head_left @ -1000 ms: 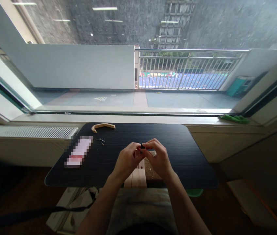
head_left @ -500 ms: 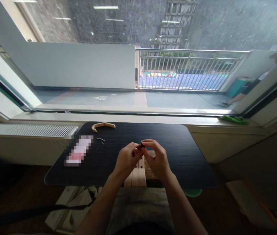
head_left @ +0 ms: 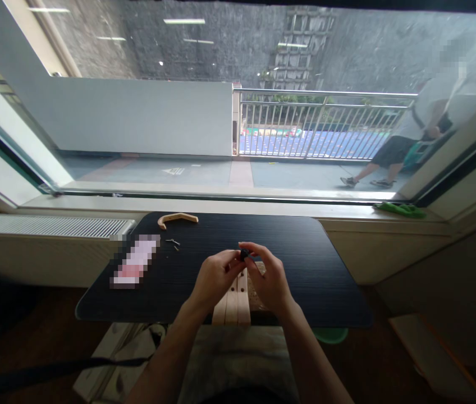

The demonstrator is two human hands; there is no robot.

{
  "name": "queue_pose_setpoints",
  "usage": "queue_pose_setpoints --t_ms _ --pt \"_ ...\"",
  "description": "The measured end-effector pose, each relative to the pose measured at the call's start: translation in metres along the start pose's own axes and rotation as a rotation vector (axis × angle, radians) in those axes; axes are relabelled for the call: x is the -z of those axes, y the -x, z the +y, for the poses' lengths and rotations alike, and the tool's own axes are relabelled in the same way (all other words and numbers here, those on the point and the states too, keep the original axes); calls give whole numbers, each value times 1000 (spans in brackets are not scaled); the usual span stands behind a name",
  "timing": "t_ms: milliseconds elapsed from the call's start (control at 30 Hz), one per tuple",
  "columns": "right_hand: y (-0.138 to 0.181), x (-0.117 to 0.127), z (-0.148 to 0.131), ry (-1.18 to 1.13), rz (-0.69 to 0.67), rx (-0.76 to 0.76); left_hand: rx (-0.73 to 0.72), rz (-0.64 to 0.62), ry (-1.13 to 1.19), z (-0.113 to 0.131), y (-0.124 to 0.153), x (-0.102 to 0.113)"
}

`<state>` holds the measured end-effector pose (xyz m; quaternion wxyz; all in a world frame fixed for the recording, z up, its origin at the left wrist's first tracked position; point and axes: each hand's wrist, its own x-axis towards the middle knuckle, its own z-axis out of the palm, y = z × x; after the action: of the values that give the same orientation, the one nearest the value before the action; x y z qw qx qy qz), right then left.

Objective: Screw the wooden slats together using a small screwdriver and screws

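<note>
Between the fingertips of both hands is a small black piece (head_left: 244, 254), too small to name. My left hand (head_left: 218, 274) pinches it from the left, and my right hand (head_left: 266, 272) closes on it from the right. Below my hands, at the front of the dark table (head_left: 297, 241), lie pale wooden strips (head_left: 232, 308) with several dark holes. Next to them, partly under my right hand, is a brown speckled block (head_left: 259, 300). Their far ends are hidden by my hands.
A curved wooden piece (head_left: 178, 217) lies at the table's back left, near small metal parts (head_left: 173, 242) and a blurred pink-white item (head_left: 136, 261). A green cloth-like thing (head_left: 401, 210) rests on the windowsill. Beyond the glass a person (head_left: 406, 129) walks past.
My right fingers have shifted slightly around the black piece, which now shows more. The person outside has come further into view from the right. The camera has tilted a little.
</note>
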<state>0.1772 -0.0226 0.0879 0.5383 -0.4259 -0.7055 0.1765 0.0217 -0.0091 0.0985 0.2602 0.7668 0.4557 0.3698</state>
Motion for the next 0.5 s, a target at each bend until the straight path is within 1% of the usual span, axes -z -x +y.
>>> queue_pose_setpoints --t_ms 200,400,500 --pt "0 2 -1 -78 -34 63 10 22 14 0 0 -2" --pt "-1 1 1 -105 0 28 27 -18 26 -1 1 -1" --pt "-3 1 1 -106 -9 35 31 -28 18 -3 1 -1"
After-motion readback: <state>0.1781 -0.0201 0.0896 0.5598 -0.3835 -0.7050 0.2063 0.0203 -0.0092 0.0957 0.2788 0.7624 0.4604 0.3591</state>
